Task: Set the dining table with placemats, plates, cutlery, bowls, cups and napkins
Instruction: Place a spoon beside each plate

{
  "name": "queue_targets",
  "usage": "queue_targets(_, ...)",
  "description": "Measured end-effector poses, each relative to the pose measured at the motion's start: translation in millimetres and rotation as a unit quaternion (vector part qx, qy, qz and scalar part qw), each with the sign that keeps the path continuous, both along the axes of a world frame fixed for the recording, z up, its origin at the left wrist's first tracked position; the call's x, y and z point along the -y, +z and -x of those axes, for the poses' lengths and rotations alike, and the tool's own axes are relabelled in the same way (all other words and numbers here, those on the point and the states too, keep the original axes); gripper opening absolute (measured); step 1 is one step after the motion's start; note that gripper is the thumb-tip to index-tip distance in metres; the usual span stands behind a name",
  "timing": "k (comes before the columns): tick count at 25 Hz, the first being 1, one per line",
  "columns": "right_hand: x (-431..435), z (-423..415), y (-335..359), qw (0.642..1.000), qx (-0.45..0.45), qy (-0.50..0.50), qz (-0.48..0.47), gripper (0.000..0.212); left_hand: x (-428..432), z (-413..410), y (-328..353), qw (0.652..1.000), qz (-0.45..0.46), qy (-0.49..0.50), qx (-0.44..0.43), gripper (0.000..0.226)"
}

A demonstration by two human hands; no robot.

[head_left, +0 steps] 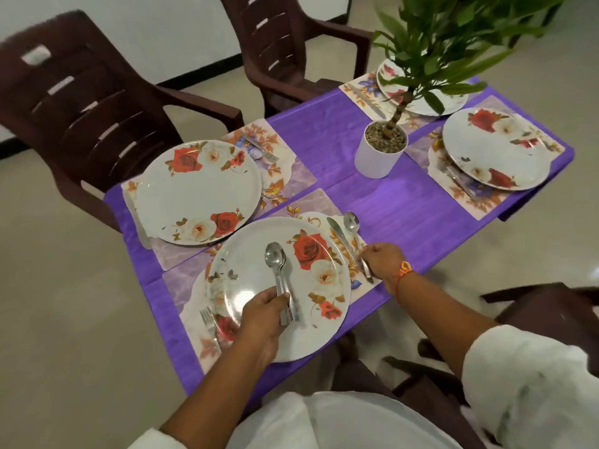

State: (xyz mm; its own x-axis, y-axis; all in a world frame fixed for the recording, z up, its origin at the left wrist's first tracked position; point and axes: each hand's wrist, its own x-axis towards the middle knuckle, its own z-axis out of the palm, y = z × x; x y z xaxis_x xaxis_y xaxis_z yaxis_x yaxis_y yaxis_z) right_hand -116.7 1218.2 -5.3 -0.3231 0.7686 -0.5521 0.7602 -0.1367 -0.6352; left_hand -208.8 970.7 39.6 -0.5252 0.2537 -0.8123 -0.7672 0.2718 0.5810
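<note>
- Currently the right hand (381,259) pinches a single steel spoon (351,222) by its handle, parallel beside the steel table knife (337,231) (bowl away).
- Left hand (259,314) grips bundled steel spoons (275,257) over the floral white plate (246,264).

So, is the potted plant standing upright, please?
Upright: the white pot sits flat on the purple tablecloth, gravel level inside.

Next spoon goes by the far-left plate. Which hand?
Probably left: the left hand grips the spare spoons and sits nearer that plate; the right hand pinches the single spoon beside the knife.
</note>
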Motion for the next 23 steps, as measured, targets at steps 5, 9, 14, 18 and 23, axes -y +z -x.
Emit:
queue_targets(5,-50.5,4.0,-15.0,0.989,0.041,0.143,0.011,0.019,-54.0,-23.8,3.8,0.996,0.021,0.090,0.002,0.016)
queue_targets(9,-65.9,1.3,-17.3,0.970,0.057,0.236,0.003,0.019,-75.5,-46.5,7.8,0.990,0.062,0.124,-0.013,0.014)
queue_targets(14,-73.7,-7.3,-19.4,0.951,0.047,0.305,-0.027,0.015,-87.5,-64.9,12.2,0.989,0.069,0.133,-0.014,0.014)
queue_targets(18,-74.9,-6.9,-15.2,0.934,0.051,0.350,-0.046,0.021,-93.8,-71.1,12.0,0.990,0.053,0.128,-0.011,0.013)
queue_targets(23,-73.7,-5.0,-2.8,0.916,0.062,0.383,-0.105,0.020,-98.9,-70.0,14.0,0.993,0.022,0.111,-0.020,0.017)
